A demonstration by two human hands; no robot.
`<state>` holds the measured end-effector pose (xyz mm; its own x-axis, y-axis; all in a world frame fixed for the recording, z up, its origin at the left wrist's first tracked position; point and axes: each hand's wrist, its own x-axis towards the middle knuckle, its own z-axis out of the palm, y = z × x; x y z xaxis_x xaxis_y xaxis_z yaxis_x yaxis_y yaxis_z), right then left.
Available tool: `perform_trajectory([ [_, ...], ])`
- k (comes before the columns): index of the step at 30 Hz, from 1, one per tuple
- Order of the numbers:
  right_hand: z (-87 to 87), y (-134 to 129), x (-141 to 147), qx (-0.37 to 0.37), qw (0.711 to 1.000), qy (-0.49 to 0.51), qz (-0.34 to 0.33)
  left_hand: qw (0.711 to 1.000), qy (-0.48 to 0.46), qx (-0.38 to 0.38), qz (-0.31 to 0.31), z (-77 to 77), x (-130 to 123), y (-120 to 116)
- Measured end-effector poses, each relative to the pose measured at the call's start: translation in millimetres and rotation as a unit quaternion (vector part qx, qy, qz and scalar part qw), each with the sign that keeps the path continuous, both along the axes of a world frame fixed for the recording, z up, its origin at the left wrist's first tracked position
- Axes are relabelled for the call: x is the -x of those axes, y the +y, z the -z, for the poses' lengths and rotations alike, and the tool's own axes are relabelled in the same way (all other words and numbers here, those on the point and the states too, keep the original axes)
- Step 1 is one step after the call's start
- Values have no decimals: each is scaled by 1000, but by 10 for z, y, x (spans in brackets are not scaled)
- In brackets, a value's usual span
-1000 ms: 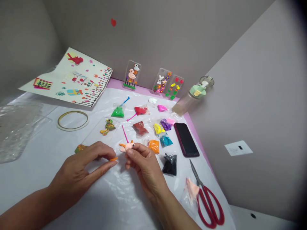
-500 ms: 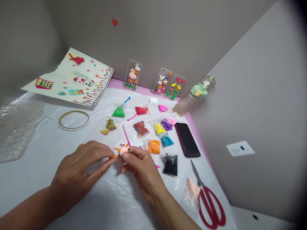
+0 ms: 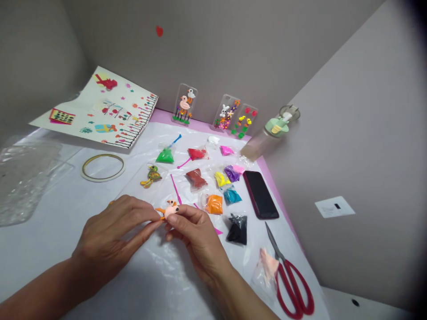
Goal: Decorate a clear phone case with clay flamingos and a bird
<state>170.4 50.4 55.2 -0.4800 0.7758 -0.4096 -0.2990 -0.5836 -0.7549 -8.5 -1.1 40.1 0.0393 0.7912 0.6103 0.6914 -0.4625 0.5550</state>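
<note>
Okay, so your right hand (image 3: 197, 232) has the peach clay bird (image 3: 171, 211) pinched between thumb and fingers, held up over the table (image 3: 40, 253). Your left hand (image 3: 111, 231) is closed at the fingertips on a small orange clay piece (image 3: 162, 218), just left of the bird and looking like it touches its lower side. Worth noting: the bird's slim orange strip (image 3: 159, 210) points left, right at your left hand. Can't call the body's long axis; your fingers hide too much.

Counting stuff: I get twelve clay bags (image 3: 196, 178), three decorated phone cases (image 3: 185, 104) upright at the back, one green-and-orange bird (image 3: 151, 176) lying flat, one smartphone (image 3: 260, 194), one pair of red-handled scissors (image 3: 289, 280), one bottle (image 3: 265, 138) and one tape roll (image 3: 85, 174). Three modelling tools (image 3: 175, 189) show clearly; some pink bits by your right hand are too covered to count.
</note>
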Motion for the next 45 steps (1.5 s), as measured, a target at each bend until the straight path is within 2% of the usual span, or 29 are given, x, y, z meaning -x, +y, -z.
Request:
perform_trajectory([
  [14,24,6,-4,-3,1000,-16,10,1000,16,-16,6,15,14,0],
  [20,32,-10,-7,-27,999,-19,7,1000,10,5,6,17,14,-23],
  [29,34,-22,-11,-23,1000,-13,-1,1000,28,8,11,34,39,-21],
  [36,25,6,-42,-15,1000,-7,12,998,2,2,-63,-13,-17,-9],
  [40,26,8,-39,-13,1000,0,8,1000,4,-9,-24,-13,-4,1],
  [45,17,8,-38,-6,1000,0,6,1000,13,-5,-15,24,21,-15],
])
